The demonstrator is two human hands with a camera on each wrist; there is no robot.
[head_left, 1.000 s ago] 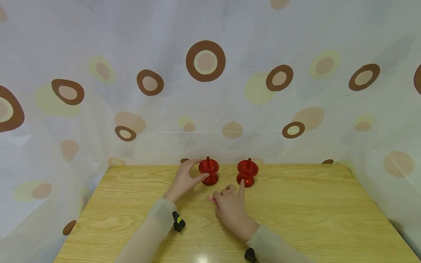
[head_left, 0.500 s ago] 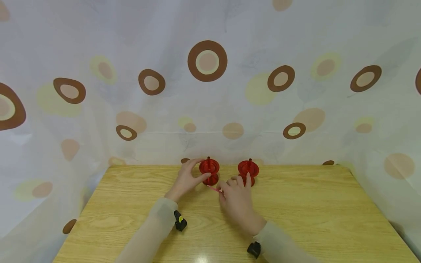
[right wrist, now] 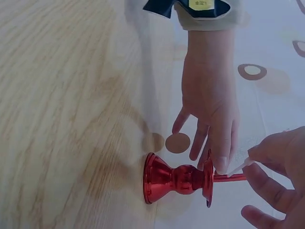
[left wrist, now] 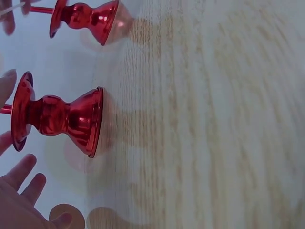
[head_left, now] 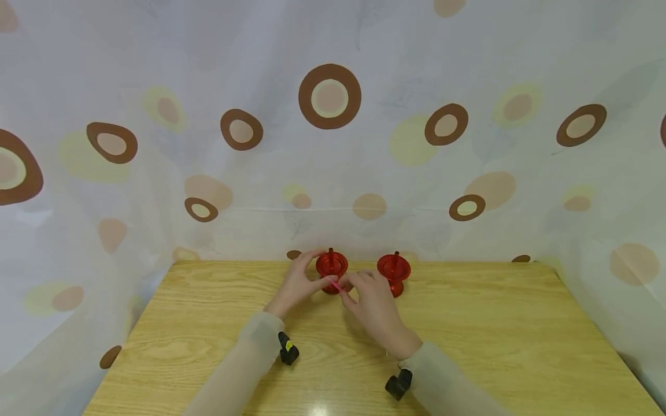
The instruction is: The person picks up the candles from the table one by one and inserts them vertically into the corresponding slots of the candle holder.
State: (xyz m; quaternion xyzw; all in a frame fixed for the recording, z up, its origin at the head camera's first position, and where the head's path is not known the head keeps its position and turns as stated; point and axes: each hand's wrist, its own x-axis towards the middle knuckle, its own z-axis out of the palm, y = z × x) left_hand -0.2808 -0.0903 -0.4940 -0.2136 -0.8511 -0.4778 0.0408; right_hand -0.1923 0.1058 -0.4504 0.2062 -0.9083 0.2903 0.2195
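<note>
Two shiny red candle holders stand upright at the back of the wooden table, each with a dish and a thin central post. My left hand [head_left: 299, 283] holds the left candle holder [head_left: 332, 263] at its dish, thumb at the front and fingers at the far side. My right hand [head_left: 376, 303] pinches a thin pink stick [head_left: 336, 285] between thumb and forefinger. In the right wrist view the stick [right wrist: 242, 166] looks pale, its end close to the post and my left thumb. Behind my right fingers, the right candle holder [head_left: 393, 267] is partly hidden.
A white curtain [head_left: 406, 75] with brown and yellow circles hangs right behind the table [head_left: 489, 335] and along both sides. Black wrist cameras [head_left: 288, 349] sit at both sleeves. The second candle holder [left wrist: 95, 21] stands a short gap from the first.
My right hand has moved up and forward, bringing the pink stick from in front of the left candle holder to its dish and my left thumb. The left hand has stayed in place.
</note>
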